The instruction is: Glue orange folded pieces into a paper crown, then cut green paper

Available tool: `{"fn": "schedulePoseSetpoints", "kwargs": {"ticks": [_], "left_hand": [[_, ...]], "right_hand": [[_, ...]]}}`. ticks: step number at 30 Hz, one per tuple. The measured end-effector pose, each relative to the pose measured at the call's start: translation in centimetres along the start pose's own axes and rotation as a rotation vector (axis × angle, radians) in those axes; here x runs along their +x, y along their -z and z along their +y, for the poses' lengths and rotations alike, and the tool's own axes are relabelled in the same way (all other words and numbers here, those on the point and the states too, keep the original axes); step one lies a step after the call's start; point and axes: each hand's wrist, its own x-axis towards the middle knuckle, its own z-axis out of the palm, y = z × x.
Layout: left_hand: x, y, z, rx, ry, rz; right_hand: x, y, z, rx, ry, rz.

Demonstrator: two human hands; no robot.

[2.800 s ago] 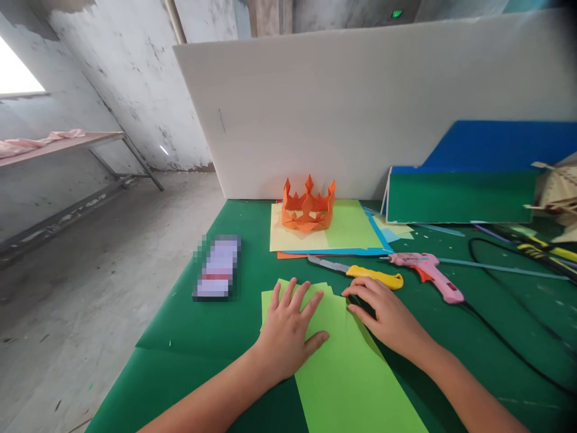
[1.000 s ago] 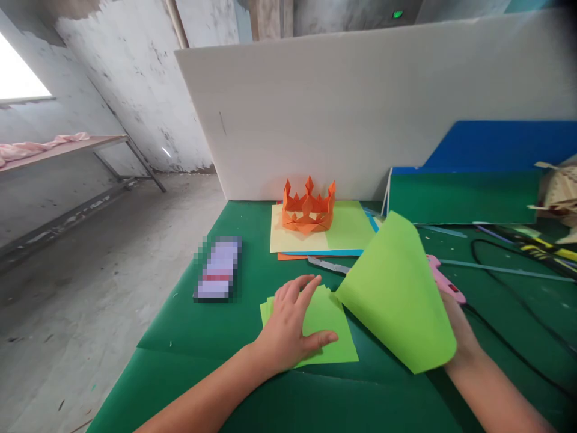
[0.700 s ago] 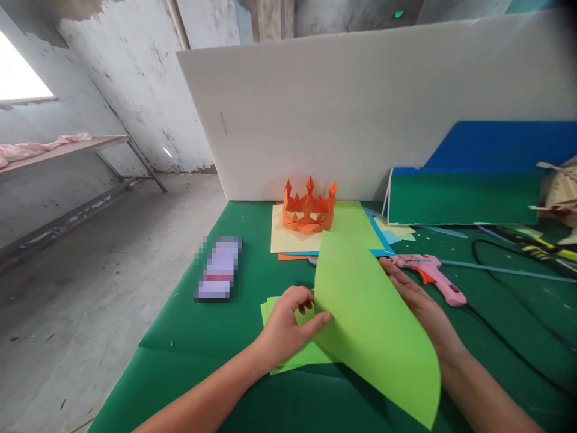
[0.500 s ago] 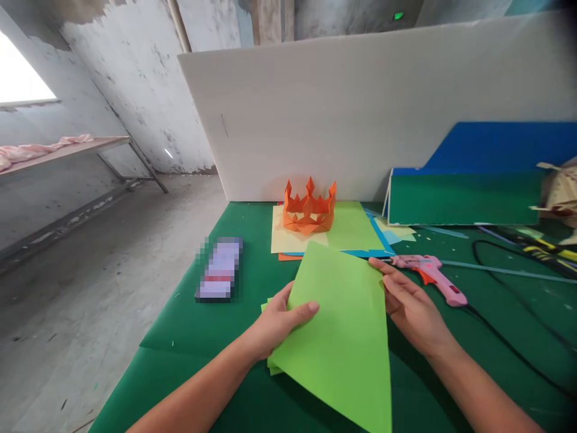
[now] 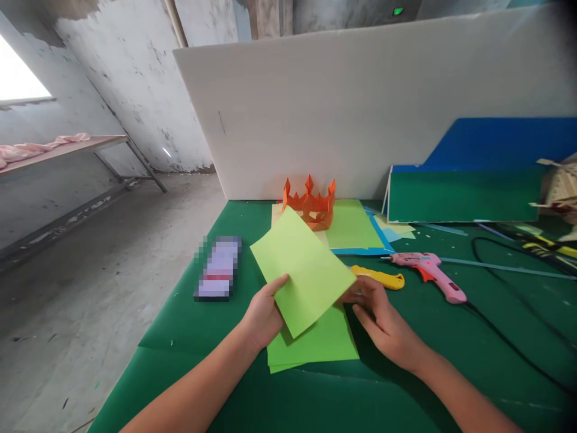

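Observation:
My left hand (image 5: 265,310) grips a light green paper sheet (image 5: 302,270) by its lower left edge, thumb on top and fingers hidden underneath. The sheet is tilted and raised above more green paper (image 5: 315,346) lying on the table. At the sheet's right corner is my right hand (image 5: 378,316), its fingers curled and partly behind the paper, its thumb apart from them. A yellow utility knife (image 5: 381,278) lies just beyond my right hand. Behind the raised sheet stands an orange folded-paper crown (image 5: 320,219), its lower left part covered.
A pink glue gun (image 5: 428,270) with a black cord lies to the right. On the left rests a phone (image 5: 220,267), its screen blurred. Coloured sheets (image 5: 356,225) lie under the crown. A white board (image 5: 315,120) stands at the back of the green table (image 5: 193,367).
The green sheet has turned and moved up and left, uncovering the yellow knife and the green paper below. My right hand has moved down and left, its fingers now more curled.

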Motion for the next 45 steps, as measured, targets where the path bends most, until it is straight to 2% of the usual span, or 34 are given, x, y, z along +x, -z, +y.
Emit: {"fn": "schedulePoseSetpoints", "kwargs": {"ticks": [3,6,10,13,16,20,25,30,34,40,45], "left_hand": [[0.1,-0.1,-0.6,0.049,-0.007,0.031],[-0.1,-0.3,-0.7,0.086,-0.017,0.072],[0.1,-0.1,-0.7,0.065,-0.054,0.043],[0.6,0.3,-0.9,0.028,-0.115,-0.054],[0.8,0.4,-1.1,0.033,-0.113,-0.101],[0.7,0.3,-1.1,0.057,-0.108,-0.129],[0.6,0.5,-1.4,0.192,-0.098,-0.047],[0.6,0.6,-1.4,0.296,-0.077,-0.062],[0.4,0.2,-1.1,0.311,-0.043,-0.057],[-0.4,-0.6,-0.8,0.352,-0.028,-0.045],[-0.8,-0.9,-0.9,0.433,-0.047,-0.012]], "right_hand": [[0.2,0.5,0.2,-0.163,-0.033,-0.026],[0.4,1.2,0.6,-0.227,-0.051,0.01],[0.2,1.0,0.5,-0.191,0.057,0.081],[0.0,0.0,0.0,-0.187,0.099,-0.047],[0.3,-0.8,-0.3,-0.292,0.053,-0.149],[1.0,-1.1,-0.1,-0.403,0.037,-0.08],[1.1,-1.1,-0.2,-0.449,0.108,-0.016],[1.3,-1.4,-0.5,-0.454,0.146,-0.085],[1.7,-1.4,-0.3,-0.522,0.069,-0.035],[1.3,-1.2,-0.3,-0.575,0.158,0.014],[0.3,-1.1,0.0,-0.699,0.131,0.066]]}}
